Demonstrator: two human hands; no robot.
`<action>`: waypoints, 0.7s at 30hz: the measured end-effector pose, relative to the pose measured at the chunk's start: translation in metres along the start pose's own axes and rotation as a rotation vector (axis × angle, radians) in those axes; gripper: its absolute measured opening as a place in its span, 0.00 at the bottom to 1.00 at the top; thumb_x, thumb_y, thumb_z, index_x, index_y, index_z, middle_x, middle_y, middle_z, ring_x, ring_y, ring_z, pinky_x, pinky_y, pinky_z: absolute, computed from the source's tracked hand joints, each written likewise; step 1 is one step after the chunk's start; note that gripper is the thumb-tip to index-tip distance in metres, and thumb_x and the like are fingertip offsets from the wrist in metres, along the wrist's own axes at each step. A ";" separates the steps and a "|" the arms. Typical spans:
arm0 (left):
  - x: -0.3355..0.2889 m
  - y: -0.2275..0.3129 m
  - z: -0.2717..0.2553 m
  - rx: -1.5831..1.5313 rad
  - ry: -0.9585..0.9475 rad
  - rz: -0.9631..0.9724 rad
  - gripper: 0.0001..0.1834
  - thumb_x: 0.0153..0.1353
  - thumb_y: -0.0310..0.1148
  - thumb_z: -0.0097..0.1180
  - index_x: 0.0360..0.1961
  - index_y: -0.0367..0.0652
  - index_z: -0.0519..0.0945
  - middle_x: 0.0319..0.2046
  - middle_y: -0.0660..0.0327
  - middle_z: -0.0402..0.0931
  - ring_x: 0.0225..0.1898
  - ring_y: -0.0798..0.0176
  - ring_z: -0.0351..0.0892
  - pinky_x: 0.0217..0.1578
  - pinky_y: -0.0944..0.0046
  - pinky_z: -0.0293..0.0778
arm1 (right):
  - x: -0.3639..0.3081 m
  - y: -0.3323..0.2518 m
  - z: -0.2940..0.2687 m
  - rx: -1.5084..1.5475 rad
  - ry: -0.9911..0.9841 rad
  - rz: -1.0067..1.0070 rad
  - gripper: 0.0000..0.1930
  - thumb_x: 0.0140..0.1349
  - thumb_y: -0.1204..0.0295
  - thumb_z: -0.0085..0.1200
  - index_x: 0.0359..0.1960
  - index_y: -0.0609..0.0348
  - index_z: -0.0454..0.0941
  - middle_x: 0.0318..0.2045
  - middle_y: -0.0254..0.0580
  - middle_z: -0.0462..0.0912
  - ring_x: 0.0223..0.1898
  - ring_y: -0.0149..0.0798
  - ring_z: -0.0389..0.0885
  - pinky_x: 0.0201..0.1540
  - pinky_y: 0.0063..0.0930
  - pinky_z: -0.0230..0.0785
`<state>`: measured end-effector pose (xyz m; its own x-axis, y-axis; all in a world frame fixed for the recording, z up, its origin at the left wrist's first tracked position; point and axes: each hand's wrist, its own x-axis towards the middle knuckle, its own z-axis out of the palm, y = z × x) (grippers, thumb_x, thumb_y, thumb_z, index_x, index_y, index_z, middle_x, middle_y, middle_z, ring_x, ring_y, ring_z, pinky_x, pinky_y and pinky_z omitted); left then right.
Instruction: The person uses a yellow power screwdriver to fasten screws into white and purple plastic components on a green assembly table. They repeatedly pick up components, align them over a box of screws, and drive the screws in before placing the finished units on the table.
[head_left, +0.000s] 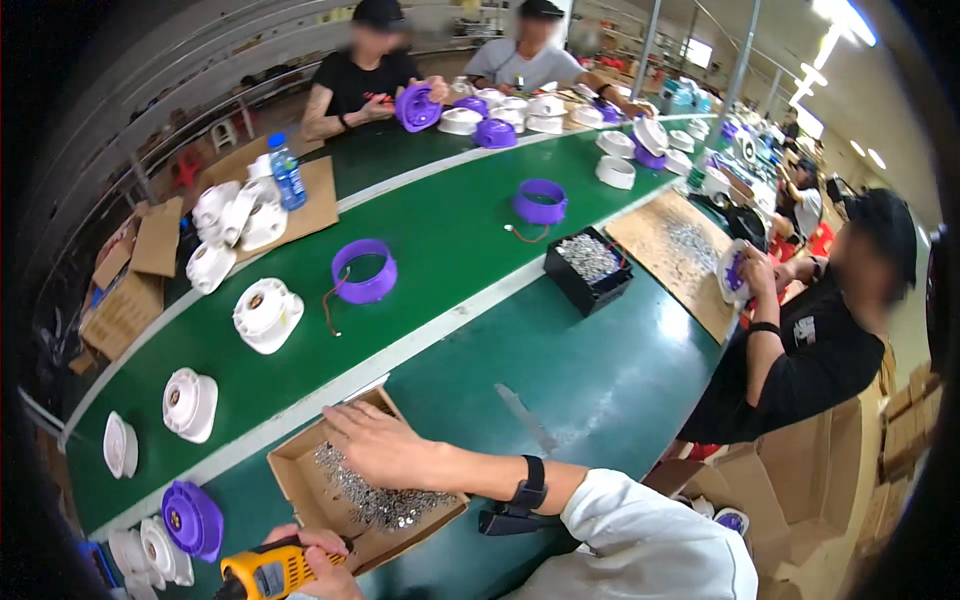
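Observation:
At the lower edge, my left hand (325, 568) is closed around a yellow and black cordless power drill (265, 575). My right hand (385, 445) reaches in from the right, palm down with its fingers stretched out over a shallow cardboard box (290, 480). Many small silvery screws (385, 505) lie loose in that box, below and beside the hand. A dark band circles my right wrist. Left of the drill, a purple round housing (192, 520) leans beside several white ones (165, 550).
White housings (268, 315) and purple rings (364, 271) with red wires lie along the green belt (440, 240). A black bin of metal pieces (590, 265) stands on the green table (470, 350). Co-workers sit right and across; one holds a purple housing (417, 107). A blue bottle (286, 172) stands far left.

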<state>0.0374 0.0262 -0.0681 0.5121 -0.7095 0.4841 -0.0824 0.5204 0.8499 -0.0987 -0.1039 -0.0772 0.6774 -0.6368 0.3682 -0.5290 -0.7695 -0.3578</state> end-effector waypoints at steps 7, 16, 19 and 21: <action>0.004 0.020 0.014 -0.028 -0.057 -0.011 0.21 0.58 0.36 0.56 0.44 0.34 0.64 0.15 0.58 0.68 0.14 0.62 0.67 0.19 0.66 0.67 | 0.004 -0.001 0.008 -0.041 0.153 0.021 0.16 0.52 0.73 0.49 0.41 0.73 0.72 0.49 0.57 0.71 0.52 0.50 0.68 0.58 0.41 0.56; 0.003 0.022 0.014 -0.057 -0.076 -0.029 0.23 0.57 0.39 0.58 0.43 0.34 0.63 0.14 0.57 0.68 0.14 0.62 0.67 0.19 0.66 0.66 | 0.005 -0.003 0.000 0.044 0.136 0.065 0.12 0.50 0.72 0.46 0.32 0.69 0.78 0.46 0.58 0.74 0.49 0.50 0.70 0.55 0.42 0.57; 0.003 0.021 0.013 -0.028 -0.077 -0.023 0.24 0.57 0.40 0.58 0.43 0.34 0.63 0.14 0.57 0.67 0.15 0.62 0.66 0.19 0.66 0.65 | 0.005 -0.003 0.002 0.046 0.130 0.069 0.12 0.51 0.72 0.46 0.32 0.68 0.78 0.46 0.58 0.73 0.50 0.50 0.70 0.54 0.42 0.57; 0.004 0.027 0.017 -0.025 -0.056 -0.013 0.23 0.57 0.41 0.58 0.43 0.34 0.64 0.15 0.58 0.67 0.15 0.62 0.66 0.19 0.66 0.65 | 0.005 -0.003 0.008 0.025 0.209 0.049 0.11 0.50 0.71 0.48 0.29 0.67 0.77 0.43 0.55 0.73 0.48 0.49 0.69 0.53 0.41 0.58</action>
<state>0.0227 0.0295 -0.0402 0.4639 -0.7415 0.4847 -0.0547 0.5221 0.8511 -0.0898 -0.1047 -0.0807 0.5291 -0.6719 0.5183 -0.5443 -0.7373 -0.4002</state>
